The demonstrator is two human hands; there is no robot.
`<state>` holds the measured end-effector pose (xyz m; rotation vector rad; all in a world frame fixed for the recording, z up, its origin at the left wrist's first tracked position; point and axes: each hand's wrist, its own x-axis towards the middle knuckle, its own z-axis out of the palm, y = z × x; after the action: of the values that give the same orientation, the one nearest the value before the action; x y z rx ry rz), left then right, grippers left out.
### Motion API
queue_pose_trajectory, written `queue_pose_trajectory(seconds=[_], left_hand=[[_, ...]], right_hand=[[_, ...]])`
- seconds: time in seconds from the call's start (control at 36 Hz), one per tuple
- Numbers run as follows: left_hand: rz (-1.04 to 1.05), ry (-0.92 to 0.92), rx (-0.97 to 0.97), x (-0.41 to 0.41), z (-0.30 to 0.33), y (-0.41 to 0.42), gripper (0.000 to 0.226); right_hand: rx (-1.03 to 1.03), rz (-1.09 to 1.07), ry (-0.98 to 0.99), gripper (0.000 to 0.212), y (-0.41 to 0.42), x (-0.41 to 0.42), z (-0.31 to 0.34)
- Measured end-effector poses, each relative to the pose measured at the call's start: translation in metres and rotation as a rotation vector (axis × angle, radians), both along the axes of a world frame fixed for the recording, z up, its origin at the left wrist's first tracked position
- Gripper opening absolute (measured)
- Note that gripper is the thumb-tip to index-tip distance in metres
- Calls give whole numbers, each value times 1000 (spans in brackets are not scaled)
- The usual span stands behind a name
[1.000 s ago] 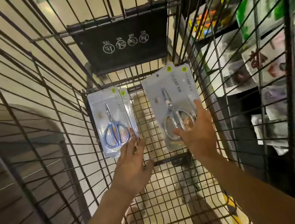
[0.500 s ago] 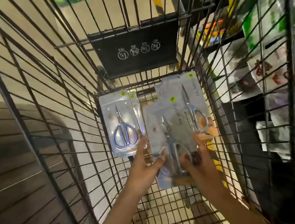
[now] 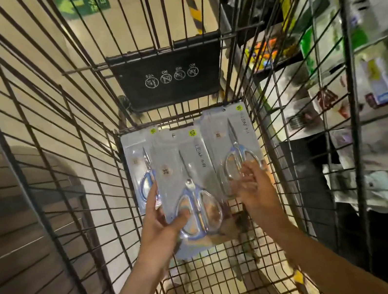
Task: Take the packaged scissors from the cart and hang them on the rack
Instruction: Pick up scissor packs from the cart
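Three clear packs of scissors stand at the far end of the wire cart (image 3: 111, 212). My left hand (image 3: 159, 219) grips the middle scissors pack (image 3: 187, 173) at its lower left, thumb on the front, and holds it raised and tilted. Behind it, the left scissors pack (image 3: 139, 166) leans on the cart's end wall. My right hand (image 3: 253, 188) is blurred, and its fingers lie over the lower end of the right scissors pack (image 3: 233, 140). Whether it grips that pack is unclear.
A black child-seat flap (image 3: 168, 74) with warning icons hangs on the cart's far wall. Store shelves (image 3: 334, 102) with mixed packaged goods stand to the right, behind the cart's wire side. A dark slatted fixture (image 3: 19, 214) is on the left.
The middle pack passed into my left hand, which now holds it alone. My right hand let go of it and moved up right onto the right pack.
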<state>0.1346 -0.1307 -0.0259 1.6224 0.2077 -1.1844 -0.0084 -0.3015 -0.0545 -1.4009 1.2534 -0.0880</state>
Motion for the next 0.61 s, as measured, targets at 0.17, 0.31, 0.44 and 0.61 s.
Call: queue_pose_trajectory(seconds=[0.17,0.31,0.44,0.61], left_hand=[[-26,-106,-17,11,-2,8,89],[-19,-149,-59,17,-6,7,87],[-16,-184,-60,15,-7,7,87],[31,-140,-73,12,-1,6,91]], right_hand=[[-157,-48,230,68,-40,28,-33],[-332,-53,347,74,-34,43,-47],[-363,-87,418,99,-18,52,-54],[-348,23,536,120,-20,46,-54]])
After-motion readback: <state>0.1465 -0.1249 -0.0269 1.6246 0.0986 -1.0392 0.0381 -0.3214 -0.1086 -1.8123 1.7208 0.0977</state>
